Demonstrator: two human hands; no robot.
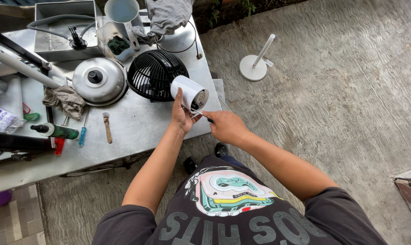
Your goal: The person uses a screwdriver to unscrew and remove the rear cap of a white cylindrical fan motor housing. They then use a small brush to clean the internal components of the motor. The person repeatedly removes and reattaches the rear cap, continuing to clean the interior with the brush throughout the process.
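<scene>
— What do the hands hold, seen from the head camera?

— The left hand (pixel 182 117) wraps around a white fan motor housing (pixel 189 93) at the near edge of the metal surface (pixel 137 131); the right hand (pixel 227 127) is closed on a screwdriver (pixel 200 114), its tip at the housing's open end.

— And around them?

— A black fan grille (pixel 154 75) touches the housing at its 10 o'clock. A steel pot lid (pixel 99 80) lies at 9 o'clock, a white fan stand (pixel 256 63) on the concrete floor at 2 o'clock.
</scene>
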